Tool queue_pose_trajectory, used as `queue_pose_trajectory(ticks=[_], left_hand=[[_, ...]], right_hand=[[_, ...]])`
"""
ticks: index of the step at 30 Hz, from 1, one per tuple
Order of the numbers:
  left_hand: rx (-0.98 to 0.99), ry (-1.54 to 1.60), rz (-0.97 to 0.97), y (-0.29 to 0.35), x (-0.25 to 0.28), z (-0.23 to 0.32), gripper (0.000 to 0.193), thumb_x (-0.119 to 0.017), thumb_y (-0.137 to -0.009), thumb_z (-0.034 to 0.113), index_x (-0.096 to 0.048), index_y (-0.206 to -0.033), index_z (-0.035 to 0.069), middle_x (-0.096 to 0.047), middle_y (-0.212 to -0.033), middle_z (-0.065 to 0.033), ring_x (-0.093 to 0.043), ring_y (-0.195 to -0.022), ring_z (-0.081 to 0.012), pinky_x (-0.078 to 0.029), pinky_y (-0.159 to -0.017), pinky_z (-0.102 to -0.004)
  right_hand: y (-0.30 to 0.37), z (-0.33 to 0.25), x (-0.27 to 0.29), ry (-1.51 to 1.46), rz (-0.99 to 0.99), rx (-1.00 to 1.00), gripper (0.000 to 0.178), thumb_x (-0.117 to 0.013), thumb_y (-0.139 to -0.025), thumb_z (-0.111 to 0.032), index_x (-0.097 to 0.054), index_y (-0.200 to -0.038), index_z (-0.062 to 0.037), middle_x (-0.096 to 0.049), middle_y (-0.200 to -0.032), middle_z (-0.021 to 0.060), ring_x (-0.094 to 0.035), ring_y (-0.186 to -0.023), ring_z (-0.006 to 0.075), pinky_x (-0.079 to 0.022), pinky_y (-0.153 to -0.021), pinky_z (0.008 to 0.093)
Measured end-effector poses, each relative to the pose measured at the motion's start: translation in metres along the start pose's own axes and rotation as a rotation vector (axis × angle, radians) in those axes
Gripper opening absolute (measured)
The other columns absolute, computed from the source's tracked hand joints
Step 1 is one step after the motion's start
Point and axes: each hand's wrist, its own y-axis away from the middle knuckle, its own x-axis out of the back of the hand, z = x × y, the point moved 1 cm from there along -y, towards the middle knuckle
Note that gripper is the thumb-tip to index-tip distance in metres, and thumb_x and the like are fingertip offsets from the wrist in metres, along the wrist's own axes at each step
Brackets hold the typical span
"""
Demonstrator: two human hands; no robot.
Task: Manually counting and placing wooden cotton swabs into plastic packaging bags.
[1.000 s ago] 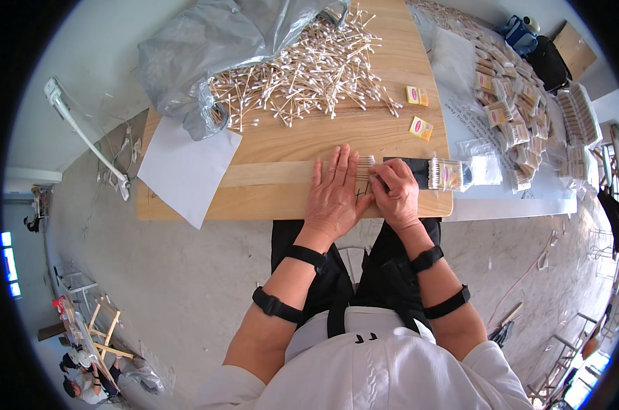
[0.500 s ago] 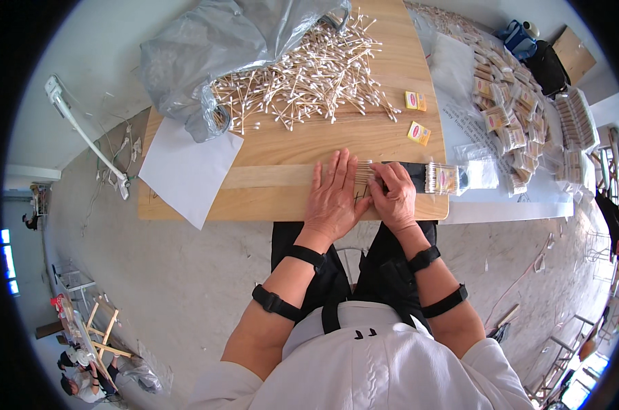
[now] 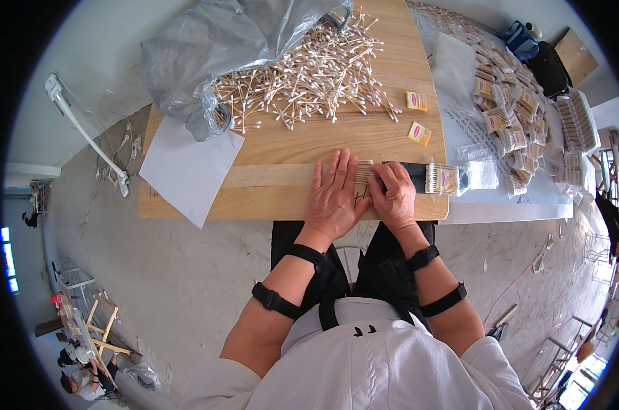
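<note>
My left hand (image 3: 333, 198) lies flat near the table's front edge, fingers stretched and close to a small row of cotton swabs (image 3: 363, 172). From the other side my right hand (image 3: 394, 197) presses on that row with bent, closed fingers; its fingertips partly cover the swabs. To its right, a bundle of cotton swabs with a yellow card (image 3: 442, 180) sits at the end of a dark strip (image 3: 414, 171). Two loose yellow cards (image 3: 416, 101) lie farther back. A big loose heap of cotton swabs (image 3: 309, 78) spreads over the far part of the table.
A grey plastic bag (image 3: 200, 51) sits behind the heap, and white paper (image 3: 190, 167) overhangs the wooden table (image 3: 275, 147) at left. Clear plastic bags (image 3: 483, 174) and many packed swab bundles (image 3: 511, 123) cover the surface at right. Another person (image 3: 84, 383) is far off, lower left.
Both hands stay in nearly the same place on the table. The view has shifted very slightly; nothing has visibly been picked up or put down.
</note>
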Motion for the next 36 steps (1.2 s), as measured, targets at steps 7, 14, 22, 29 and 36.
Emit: queue_pose_trajectory(ticks=[7,14,22,29,36], left_hand=[[-0.019,0.0,-0.005,-0.002,0.004,0.002,0.079,-0.059,-0.089,0.045,-0.033,-0.146,-0.003,-0.029,-0.155,-0.019,-0.024,-0.146,-0.0316,-0.017,-0.118,-0.0519],[-0.013,-0.005,0.006,0.0,0.005,0.0,0.082,-0.06,-0.088,0.046,-0.031,-0.147,-0.002,-0.032,-0.153,-0.0191,-0.026,-0.145,-0.032,-0.017,-0.118,-0.0515],[0.001,-0.016,-0.031,-0.002,0.006,0.004,0.085,-0.063,-0.086,0.046,-0.03,-0.148,-0.001,-0.03,-0.154,-0.0174,-0.026,-0.145,-0.0314,-0.018,-0.118,-0.0514],[0.008,0.002,-0.024,0.0,0.004,0.003,0.084,-0.063,-0.086,0.045,-0.029,-0.148,-0.001,-0.03,-0.155,-0.0172,-0.026,-0.145,-0.0311,-0.017,-0.118,-0.0516],[0.006,-0.004,-0.017,0.0,0.004,0.002,0.083,-0.06,-0.087,0.048,-0.03,-0.147,-0.001,-0.031,-0.154,-0.0176,-0.027,-0.144,-0.0306,-0.018,-0.116,-0.052]], right_hand=[[-0.009,0.003,0.002,-0.096,0.031,-0.135,0.02,-0.068,-0.079,-0.01,-0.065,-0.098,-0.0049,-0.062,-0.08,0.0104,-0.063,-0.078,0.0304,-0.051,-0.072,0.0392],[-0.067,0.034,0.003,-0.031,0.177,-0.358,0.023,-0.066,-0.08,-0.017,-0.065,-0.098,-0.003,-0.065,-0.079,0.0118,-0.066,-0.077,0.0321,-0.051,-0.07,0.0411],[-0.12,0.056,-0.002,0.318,0.053,-0.315,0.022,-0.067,-0.078,-0.024,-0.064,-0.093,-0.0076,-0.064,-0.096,0.0125,-0.064,-0.089,0.0341,-0.051,-0.075,0.0457],[-0.111,0.051,0.004,0.181,0.0,-0.429,0.015,-0.062,-0.078,-0.019,-0.065,-0.076,-0.0041,-0.066,-0.083,0.0148,-0.065,-0.08,0.0349,-0.051,-0.07,0.0446],[-0.082,0.041,0.015,-0.188,-0.194,-0.455,0.017,-0.062,-0.075,-0.016,-0.067,-0.075,-0.0007,-0.066,-0.071,0.0183,-0.065,-0.07,0.0352,-0.051,-0.065,0.0423]])
